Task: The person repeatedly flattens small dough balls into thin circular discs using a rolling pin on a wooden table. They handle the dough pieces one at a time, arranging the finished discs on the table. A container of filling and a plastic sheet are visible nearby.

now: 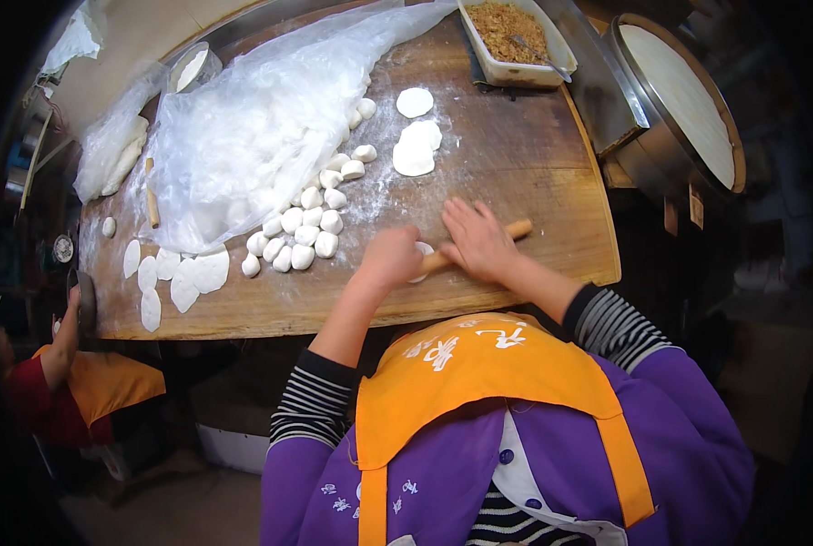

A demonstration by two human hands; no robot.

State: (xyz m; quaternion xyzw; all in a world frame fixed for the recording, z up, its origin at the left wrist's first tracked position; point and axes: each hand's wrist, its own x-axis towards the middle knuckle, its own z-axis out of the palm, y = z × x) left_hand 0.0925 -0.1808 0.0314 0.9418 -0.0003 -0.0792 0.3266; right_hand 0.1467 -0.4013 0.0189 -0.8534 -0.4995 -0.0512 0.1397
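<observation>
My left hand [394,255] is curled at the left edge of a small dough round [423,250], mostly hidden by the hand and the pin. Across that round lies a wooden rolling pin [518,228]. My right hand [481,240] presses on the pin with its palm, fingers stretched out. Beyond my hands, flattened dough wrappers [415,158] overlap on the floured board, and a single wrapper [415,102] lies just behind them. To the left sit several small dough pieces [302,235], partly under a clear plastic sheet [256,130].
A plastic tub of brown filling [509,34] with a spoon stands at the wooden board's [516,150] far right. Beside it is a large round steamer [679,102]. More wrappers [184,286] and a second rolling pin [152,194] lie left. A co-worker's hand [73,300] touches a dark bowl.
</observation>
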